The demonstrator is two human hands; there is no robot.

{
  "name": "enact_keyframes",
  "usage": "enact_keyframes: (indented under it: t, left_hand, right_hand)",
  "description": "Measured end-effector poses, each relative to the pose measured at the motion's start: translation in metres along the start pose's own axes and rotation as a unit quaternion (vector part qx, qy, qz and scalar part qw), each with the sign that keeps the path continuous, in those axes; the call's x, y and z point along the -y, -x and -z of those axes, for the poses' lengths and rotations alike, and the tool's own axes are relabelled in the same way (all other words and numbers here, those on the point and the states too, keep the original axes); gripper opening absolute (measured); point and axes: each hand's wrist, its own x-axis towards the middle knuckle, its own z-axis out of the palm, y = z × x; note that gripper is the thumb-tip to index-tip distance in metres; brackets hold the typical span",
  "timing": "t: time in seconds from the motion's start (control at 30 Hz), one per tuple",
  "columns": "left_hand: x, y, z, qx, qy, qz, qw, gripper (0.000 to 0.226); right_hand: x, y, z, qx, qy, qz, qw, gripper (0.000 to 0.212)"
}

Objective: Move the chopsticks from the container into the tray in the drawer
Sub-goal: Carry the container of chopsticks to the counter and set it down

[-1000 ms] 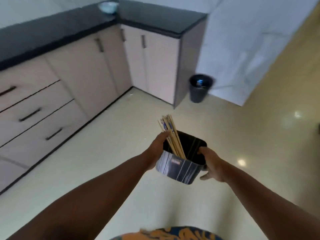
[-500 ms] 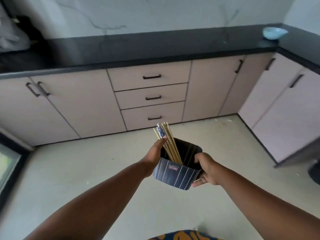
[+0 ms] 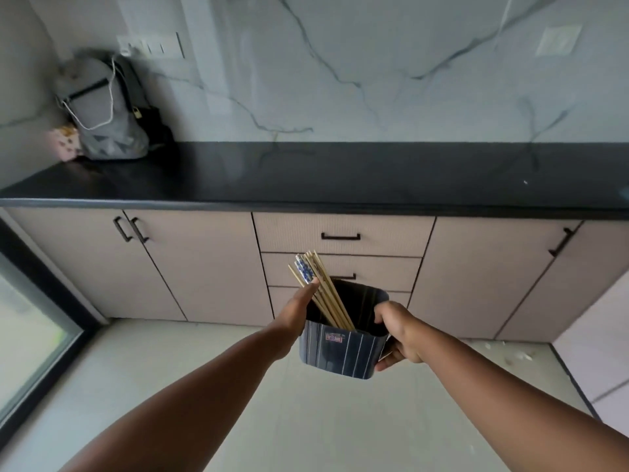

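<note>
I hold a dark striped square container point(image 3: 342, 350) in mid-air with both hands. My left hand point(image 3: 295, 313) grips its left side, thumb near the rim. My right hand point(image 3: 396, 332) clasps its right side. A bundle of several wooden chopsticks point(image 3: 321, 289), some with blue patterned tops, leans out of the container toward the upper left. Straight behind it is a stack of three shut drawers, the top drawer point(image 3: 342, 235) with a black handle. No tray is in view.
A black countertop point(image 3: 306, 175) runs across above the beige cabinets. A grey backpack point(image 3: 102, 110) stands at its left end against the marble wall. A dark-framed glass door point(image 3: 30, 335) is at the left. Pale tiled floor point(image 3: 306, 420) lies below.
The view has swung left from the cabinet corner and bin to face the drawer stack, and I am closer to it. Both hands keep hold of the container.
</note>
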Motion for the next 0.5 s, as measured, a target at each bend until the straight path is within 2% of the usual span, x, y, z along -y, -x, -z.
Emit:
enact_keyframes:
  t: [0.1,0.2,0.37,0.5]
  left_hand:
    - [-0.028,-0.038,-0.011,-0.014,-0.003,0.004,1.000,0.070]
    - [-0.053,-0.070,-0.017,-0.010,0.004,-0.007,1.000,0.080]
    - [-0.092,-0.128,-0.014,-0.023,0.006,-0.035,0.999,0.070]
    - [-0.118,-0.184,-0.004,-0.030,0.010,-0.048,0.998,0.074]
  right_hand:
    - [0.043,-0.019,0.033,-0.010,0.027,0.013,0.999,0.030]
    - [0.079,-0.037,0.059,-0.008,0.044,0.021,0.999,0.036]
    - [0.133,-0.066,0.085,-0.013,0.048,0.041,0.998,0.029]
    - [0.179,-0.094,0.099,-0.025,0.045,0.058,0.997,0.030]
